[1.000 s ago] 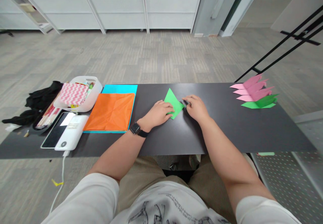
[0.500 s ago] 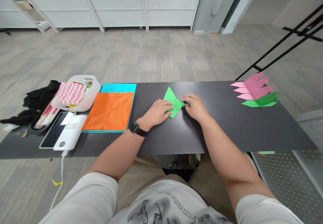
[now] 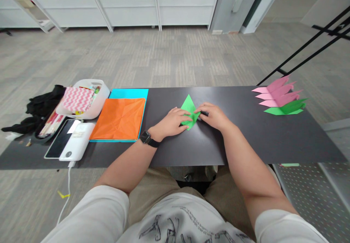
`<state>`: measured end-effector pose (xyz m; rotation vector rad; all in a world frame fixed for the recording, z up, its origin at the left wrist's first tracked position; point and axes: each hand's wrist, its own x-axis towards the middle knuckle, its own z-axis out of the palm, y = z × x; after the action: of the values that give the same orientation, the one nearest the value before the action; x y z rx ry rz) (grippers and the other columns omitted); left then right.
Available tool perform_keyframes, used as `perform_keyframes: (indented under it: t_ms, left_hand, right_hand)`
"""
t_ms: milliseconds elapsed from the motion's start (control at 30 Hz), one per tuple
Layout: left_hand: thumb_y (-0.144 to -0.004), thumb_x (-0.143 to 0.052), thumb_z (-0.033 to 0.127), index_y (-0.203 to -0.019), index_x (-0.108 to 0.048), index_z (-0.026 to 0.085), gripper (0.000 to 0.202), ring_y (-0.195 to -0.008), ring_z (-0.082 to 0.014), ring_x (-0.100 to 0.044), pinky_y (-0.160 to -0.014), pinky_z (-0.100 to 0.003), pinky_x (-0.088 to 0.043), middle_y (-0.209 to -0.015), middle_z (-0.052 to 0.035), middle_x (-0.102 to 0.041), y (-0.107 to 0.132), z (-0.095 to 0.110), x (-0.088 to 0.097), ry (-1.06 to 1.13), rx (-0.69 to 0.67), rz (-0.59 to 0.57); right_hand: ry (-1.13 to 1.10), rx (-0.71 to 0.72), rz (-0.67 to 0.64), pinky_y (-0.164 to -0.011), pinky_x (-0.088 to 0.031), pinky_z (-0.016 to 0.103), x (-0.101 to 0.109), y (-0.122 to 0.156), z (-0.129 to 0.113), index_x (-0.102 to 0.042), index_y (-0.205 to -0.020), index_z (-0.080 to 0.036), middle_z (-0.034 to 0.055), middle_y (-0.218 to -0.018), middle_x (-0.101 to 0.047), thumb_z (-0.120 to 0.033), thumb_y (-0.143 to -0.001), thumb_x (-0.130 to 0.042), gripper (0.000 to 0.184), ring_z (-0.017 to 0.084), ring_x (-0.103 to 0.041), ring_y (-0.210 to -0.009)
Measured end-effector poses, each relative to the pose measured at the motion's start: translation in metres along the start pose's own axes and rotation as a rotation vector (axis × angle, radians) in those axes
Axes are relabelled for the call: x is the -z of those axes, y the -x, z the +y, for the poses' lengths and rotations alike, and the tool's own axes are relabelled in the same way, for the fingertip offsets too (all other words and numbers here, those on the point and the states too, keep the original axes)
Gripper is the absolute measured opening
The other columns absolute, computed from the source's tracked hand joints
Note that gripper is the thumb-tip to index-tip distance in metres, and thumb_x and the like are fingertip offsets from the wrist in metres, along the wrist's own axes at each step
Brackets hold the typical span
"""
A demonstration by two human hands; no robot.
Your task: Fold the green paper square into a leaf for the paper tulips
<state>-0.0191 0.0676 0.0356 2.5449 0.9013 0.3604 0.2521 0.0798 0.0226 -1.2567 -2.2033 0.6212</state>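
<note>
A folded green paper [image 3: 189, 108] lies near the middle of the dark table [image 3: 246, 141], its point aimed away from me. My left hand [image 3: 172, 122], with a black watch on its wrist, rests on the paper's left side and pins it with closed fingers. My right hand [image 3: 213, 116] pinches the paper's right flap, which now lies folded in toward the centre. Both hands touch the paper.
A stack of orange and cyan sheets [image 3: 120, 118] lies to the left. Further left are a white bin [image 3: 84, 102], a phone [image 3: 58, 143], a white power bank [image 3: 78, 141] and a black cloth [image 3: 41, 106]. Folded pink and green pieces [image 3: 280, 99] sit at the far right.
The green paper's right side has been folded inward, so the shape is narrower. My right hand moved slightly left with the flap. My left hand stayed on the paper.
</note>
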Motion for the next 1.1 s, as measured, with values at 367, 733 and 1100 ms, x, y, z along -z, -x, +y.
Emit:
perform_keyframes:
  t_ms: [367,733,1100]
  left_hand:
    - [-0.108,-0.057,0.030,-0.137,-0.076,0.033,0.035,-0.132,-0.0289,-0.060,-0.127,-0.055,-0.038,-0.139,-0.0081,-0.067,-0.002,0.010,-0.009,-0.073,0.023,0.024]
    - [-0.105,-0.066,0.036,-0.129,-0.081,0.033,0.028,-0.141,-0.0319,-0.056,-0.130,-0.060,-0.036,-0.148,-0.0082,-0.064,0.001,0.011,-0.008,-0.084,0.071,0.024]
    - [-0.101,-0.071,0.031,-0.122,-0.080,0.031,0.023,-0.142,-0.0306,-0.061,-0.133,-0.068,-0.029,-0.150,-0.0042,-0.069,-0.001,0.007,-0.004,-0.036,0.121,0.001]
  right_hand:
    - [0.029,0.045,-0.060,-0.120,-0.048,0.051,0.003,0.003,0.012,-0.084,-0.101,-0.030,0.0067,-0.129,-0.068,-0.019,-0.092,-0.066,0.023,0.026,-0.065,-0.127]
    - [0.089,-0.001,-0.053,-0.124,-0.045,0.054,0.001,0.003,0.005,-0.081,-0.104,-0.030,0.0076,-0.138,-0.067,-0.025,-0.099,-0.065,0.018,0.028,-0.063,-0.134]
    - [0.167,-0.078,0.060,-0.118,-0.048,0.054,-0.020,-0.002,0.008,-0.079,-0.107,-0.027,0.0112,-0.132,-0.070,-0.031,-0.098,-0.070,0.013,0.031,-0.065,-0.129]
